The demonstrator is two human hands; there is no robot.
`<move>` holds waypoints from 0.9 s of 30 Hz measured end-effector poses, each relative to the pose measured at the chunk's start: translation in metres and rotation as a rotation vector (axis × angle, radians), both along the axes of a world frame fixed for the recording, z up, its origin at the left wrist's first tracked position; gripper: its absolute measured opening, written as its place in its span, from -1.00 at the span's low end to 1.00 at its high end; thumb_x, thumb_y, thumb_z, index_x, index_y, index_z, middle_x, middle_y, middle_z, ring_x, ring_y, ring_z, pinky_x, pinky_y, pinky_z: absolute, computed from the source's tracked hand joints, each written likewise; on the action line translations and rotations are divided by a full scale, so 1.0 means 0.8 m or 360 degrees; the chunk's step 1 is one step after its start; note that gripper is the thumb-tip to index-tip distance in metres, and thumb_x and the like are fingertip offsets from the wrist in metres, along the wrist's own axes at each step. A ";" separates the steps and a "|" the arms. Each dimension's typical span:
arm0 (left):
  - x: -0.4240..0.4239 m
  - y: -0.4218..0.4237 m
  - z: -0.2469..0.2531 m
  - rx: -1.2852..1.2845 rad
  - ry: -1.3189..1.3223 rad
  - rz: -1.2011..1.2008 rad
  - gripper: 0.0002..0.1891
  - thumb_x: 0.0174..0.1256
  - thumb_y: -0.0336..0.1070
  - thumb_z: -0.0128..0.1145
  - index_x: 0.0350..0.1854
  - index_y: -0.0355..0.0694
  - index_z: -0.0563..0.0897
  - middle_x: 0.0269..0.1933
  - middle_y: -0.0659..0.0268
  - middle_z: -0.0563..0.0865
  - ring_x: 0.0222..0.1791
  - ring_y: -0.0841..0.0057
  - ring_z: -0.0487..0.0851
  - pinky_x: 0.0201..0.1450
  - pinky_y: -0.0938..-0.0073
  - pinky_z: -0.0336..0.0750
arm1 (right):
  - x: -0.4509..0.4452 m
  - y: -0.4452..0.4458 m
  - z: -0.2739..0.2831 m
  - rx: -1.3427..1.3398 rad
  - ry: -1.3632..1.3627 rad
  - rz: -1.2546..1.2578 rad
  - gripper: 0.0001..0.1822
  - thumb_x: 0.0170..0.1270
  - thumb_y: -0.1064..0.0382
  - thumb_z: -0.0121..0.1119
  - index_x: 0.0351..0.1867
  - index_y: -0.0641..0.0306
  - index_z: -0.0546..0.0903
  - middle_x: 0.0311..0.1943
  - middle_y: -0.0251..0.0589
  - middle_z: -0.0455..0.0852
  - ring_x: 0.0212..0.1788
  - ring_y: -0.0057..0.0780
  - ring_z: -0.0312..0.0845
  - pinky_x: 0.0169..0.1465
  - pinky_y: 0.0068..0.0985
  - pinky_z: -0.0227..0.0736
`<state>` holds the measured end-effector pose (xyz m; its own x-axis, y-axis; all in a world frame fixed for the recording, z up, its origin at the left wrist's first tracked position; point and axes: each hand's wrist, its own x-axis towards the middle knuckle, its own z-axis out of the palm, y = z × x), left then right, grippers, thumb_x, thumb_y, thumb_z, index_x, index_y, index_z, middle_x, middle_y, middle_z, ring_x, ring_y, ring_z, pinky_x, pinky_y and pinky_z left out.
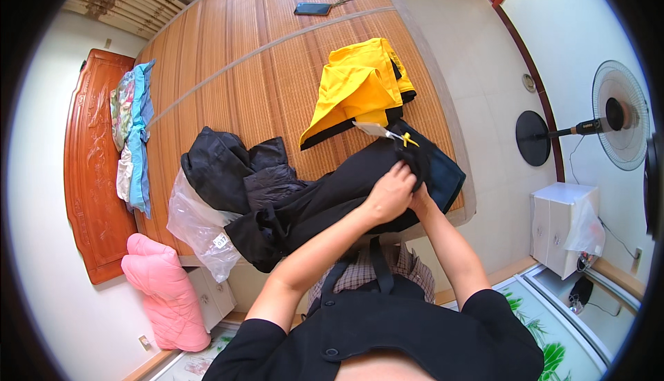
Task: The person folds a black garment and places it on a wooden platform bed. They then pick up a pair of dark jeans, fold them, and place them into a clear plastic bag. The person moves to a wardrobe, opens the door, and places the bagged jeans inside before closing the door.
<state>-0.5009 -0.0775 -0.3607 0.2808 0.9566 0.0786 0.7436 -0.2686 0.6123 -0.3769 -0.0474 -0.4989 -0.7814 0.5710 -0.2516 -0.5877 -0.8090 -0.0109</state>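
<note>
A long black garment [332, 189], possibly trousers, lies across the near edge of the bed. My left hand [390, 194] grips its bunched right end, fingers curled into the dark cloth. Close against it, my right hand [420, 198] pinches the same end from below; its fingertips are partly hidden. Just beyond my hands are a white tag [369, 129] and a small yellow bow [408, 140]. A dark navy folded item [443, 176] sits under and to the right of the garment. Farther off lies a yellow garment with black trim [358, 87].
Black clothing [218, 165] and a clear plastic bag [199, 228] lie at left on the bamboo bed mat [233, 100]. A phone [313, 8] rests at the far side. Folded clothes [139, 137] and a pink quilt [163, 298] are by the headboard. A fan [570, 131] stands right.
</note>
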 end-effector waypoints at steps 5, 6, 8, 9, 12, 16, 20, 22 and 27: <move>0.061 -0.034 -0.064 -0.0090 -0.0047 -0.0171 -0.72 -0.13 -0.44 0.12 -0.28 -0.37 0.46 -0.05 0.01 0.47 0.15 0.03 0.32 0.08 0.26 0.38 | 0.081 0.008 -0.077 0.1355 -0.1631 -0.0152 -0.55 0.30 -0.08 -0.18 -0.05 0.20 0.51 -0.10 -0.17 0.56 0.02 -0.25 0.42 0.27 -0.31 0.12; 0.063 -0.043 -0.065 -0.0163 -0.0029 -0.0177 -0.70 -0.13 -0.46 0.11 -0.26 -0.36 0.46 0.00 0.02 0.44 0.18 0.05 0.30 0.07 0.25 0.39 | 0.097 0.013 -0.079 0.0786 -0.0677 -0.0105 -0.49 0.28 -0.16 -0.19 -0.06 0.20 0.51 -0.12 -0.20 0.57 -0.02 -0.26 0.44 0.21 -0.33 0.19; 0.061 -0.058 -0.084 -0.0252 0.0121 -0.0124 -0.70 -0.08 -0.45 0.08 -0.21 -0.35 0.45 0.14 0.03 0.36 0.22 0.06 0.26 0.04 0.21 0.41 | 0.096 0.014 -0.024 -0.0143 -0.0392 0.0055 -0.42 0.23 -0.29 -0.18 -0.07 0.17 0.49 -0.17 -0.27 0.60 -0.10 -0.30 0.48 0.10 -0.34 0.31; 0.060 -0.064 -0.097 -0.0260 0.0197 -0.0073 -0.70 -0.07 -0.44 0.07 -0.20 -0.35 0.45 0.18 0.04 0.33 0.23 0.06 0.24 0.03 0.19 0.41 | 0.079 0.008 0.041 -0.0324 -0.0862 0.0041 -0.40 0.19 -0.33 -0.15 -0.07 0.16 0.48 -0.19 -0.30 0.60 -0.14 -0.32 0.50 0.04 -0.34 0.36; 0.066 -0.063 -0.116 -0.0551 0.0304 0.0079 -0.67 0.01 -0.42 0.06 -0.13 -0.36 0.42 0.22 0.04 0.29 0.24 0.07 0.24 0.06 0.19 0.40 | 0.091 0.007 0.082 -0.0347 -0.1252 0.0220 -0.50 0.18 -0.17 0.03 -0.02 0.14 0.43 -0.14 -0.33 0.58 -0.13 -0.38 0.51 -0.08 -0.37 0.45; 0.073 -0.064 -0.142 -0.0668 -0.0152 0.0052 -0.63 0.07 -0.38 0.08 -0.05 -0.37 0.41 0.23 0.04 0.28 0.23 0.11 0.24 0.19 0.28 0.31 | 0.091 0.004 0.025 0.0166 -0.1784 0.0234 -0.53 0.04 0.20 0.28 -0.01 0.17 0.41 -0.14 -0.23 0.56 -0.17 -0.42 0.52 -0.21 -0.31 0.50; 0.055 -0.072 -0.147 -0.0745 -0.0255 0.0182 -0.60 0.07 -0.31 0.12 0.00 -0.25 0.42 0.24 0.06 0.29 0.24 0.16 0.24 0.22 0.28 0.27 | 0.084 0.007 0.015 0.1587 -0.3183 0.0507 -0.43 -0.11 0.39 0.21 0.03 0.32 0.35 -0.17 -0.08 0.53 -0.13 -0.13 0.47 -0.04 -0.29 0.38; 0.030 -0.084 -0.140 -0.0788 -0.0366 0.0263 -0.58 0.06 -0.29 0.15 0.01 -0.22 0.42 0.24 0.05 0.28 0.24 0.16 0.25 0.22 0.29 0.26 | 0.071 0.003 0.030 0.2230 -0.3452 0.0207 -0.34 -0.11 0.41 0.15 0.14 0.26 0.26 -0.08 0.01 0.43 0.00 -0.01 0.33 0.06 -0.23 0.26; -0.061 -0.156 -0.128 -0.0057 -0.0285 0.1219 -0.60 -0.06 -0.34 0.21 -0.10 -0.24 0.47 0.01 0.10 0.49 0.09 0.18 0.38 0.17 0.29 0.28 | 0.024 -0.017 0.058 0.3357 -0.2581 0.0272 -0.39 -0.05 0.37 0.13 0.16 0.06 0.36 0.03 -0.07 0.38 0.14 -0.16 0.26 0.14 -0.23 0.20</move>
